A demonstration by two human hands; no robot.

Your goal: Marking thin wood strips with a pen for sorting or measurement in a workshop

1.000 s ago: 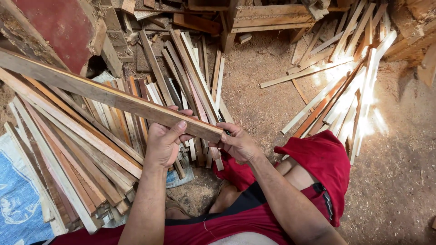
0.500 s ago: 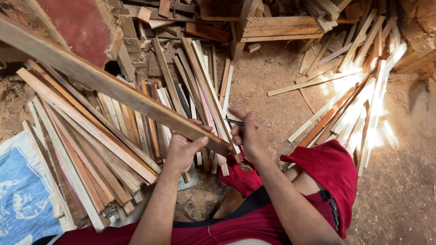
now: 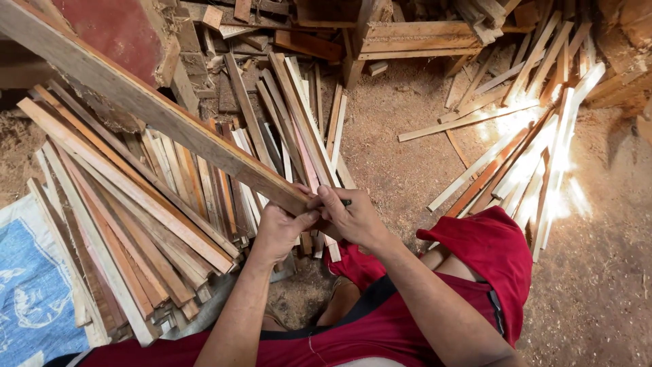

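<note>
left hand [image 3: 282, 231]: closed around near end of long pale wooden slat [image 3: 156, 112], thumb over top edge, gripping from below
right hand [image 3: 353, 217]: fingers curled on same slat end, just beside left hand, touching it; small dark thin item [image 3: 345, 202] at fingertips, too small to tell what
slat position: runs diagonally from both hands up to upper-left corner of view, raised above the pile, far end out of frame
left pile: stack of thin reddish and pale wood strips [image 3: 122, 224], lying roughly parallel, fanned under the held slat
right pile: loose pale strips [image 3: 536, 156] on the ground, partly washed out by sun glare, well apart from hands
ground: brown sawdust-covered floor [image 3: 401, 136] between the two piles
lower left: blue-and-white woven sack [image 3: 30, 285], under edge of left pile
top: rough wooden plank frame [image 3: 414, 37], scrap blocks around it
person: seated, red shorts [image 3: 489, 251], knee bent right of hands
</note>
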